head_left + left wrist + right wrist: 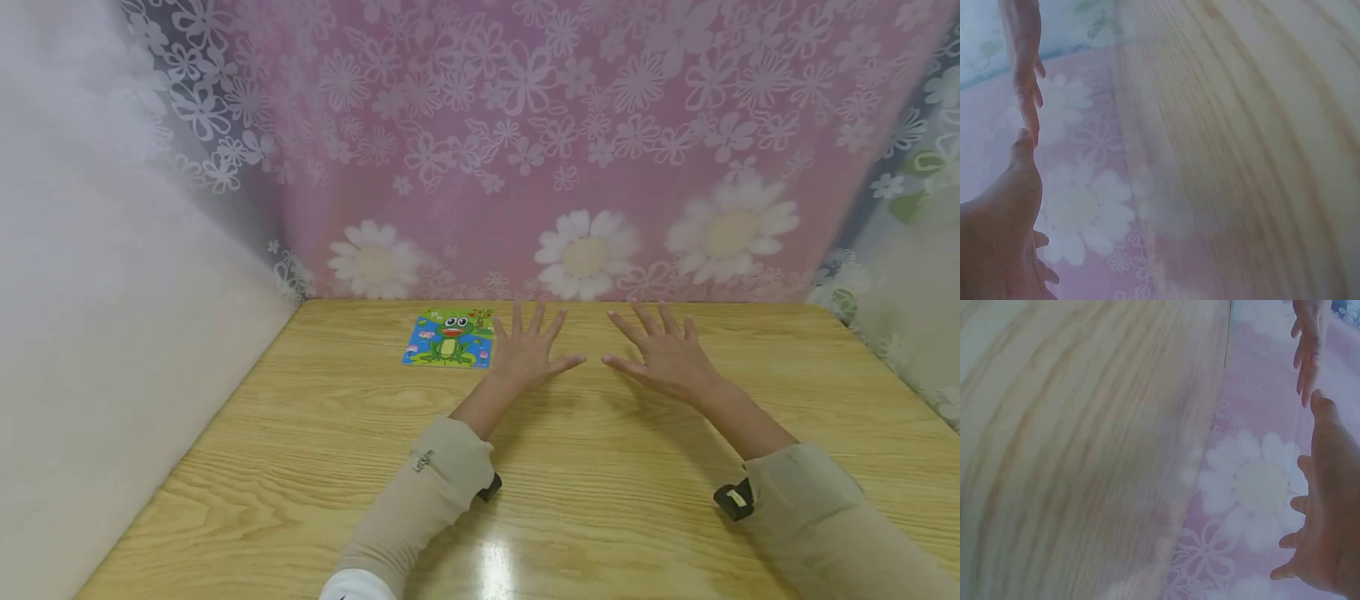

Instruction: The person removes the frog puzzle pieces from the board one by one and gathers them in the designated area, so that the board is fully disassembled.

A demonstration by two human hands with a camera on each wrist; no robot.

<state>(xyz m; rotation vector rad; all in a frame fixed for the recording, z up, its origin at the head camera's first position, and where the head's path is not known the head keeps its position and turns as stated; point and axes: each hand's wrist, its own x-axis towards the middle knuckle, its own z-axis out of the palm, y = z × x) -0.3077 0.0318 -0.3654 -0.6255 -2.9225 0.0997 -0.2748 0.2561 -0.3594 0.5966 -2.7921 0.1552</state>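
Note:
Fingers spread wide, my left hand (522,354) hovers palm down over the wooden table, holding nothing. To its right, my right hand (670,354) is held the same way, thumb pointing toward the left thumb with a gap between them. Just left of the left hand lies a square frog picture (448,340), a green cartoon frog on blue and green; the left fingers slightly cover its right edge in the head view. In the left wrist view the left hand (1007,219) shows at the left side. The right wrist view has the right hand (1335,512) at its right side.
The wood-grain table (315,467) runs back to a pink flowered curtain (480,167). A pale white sheet (112,292) borders the left side, and another flowered cloth (915,217) hangs on the right. Black straps (733,498) sit at the wrists under beige sleeves.

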